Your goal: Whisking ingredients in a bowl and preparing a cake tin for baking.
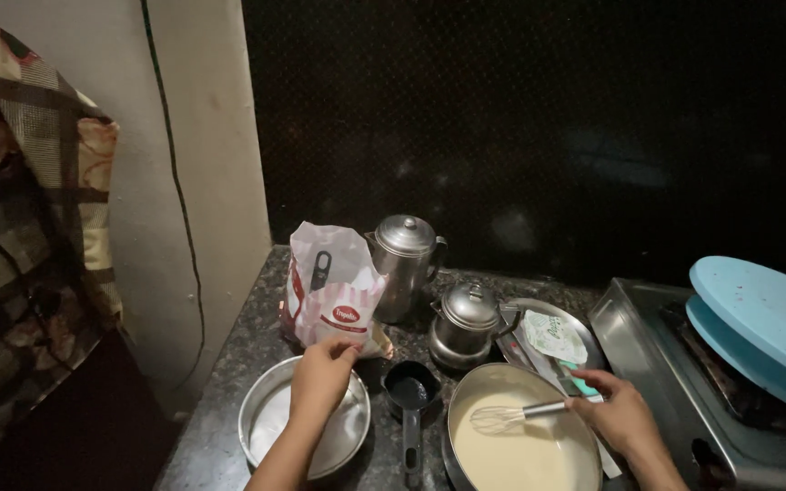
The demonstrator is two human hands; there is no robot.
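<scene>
Left hand pinching forward, right hand gripping.

A dark speckled stone countertop carries a white-and-red bag, two steel kettles, a round tin, a small black cup, a batter pan and a steel stove.

Batter pan cut off below
</scene>
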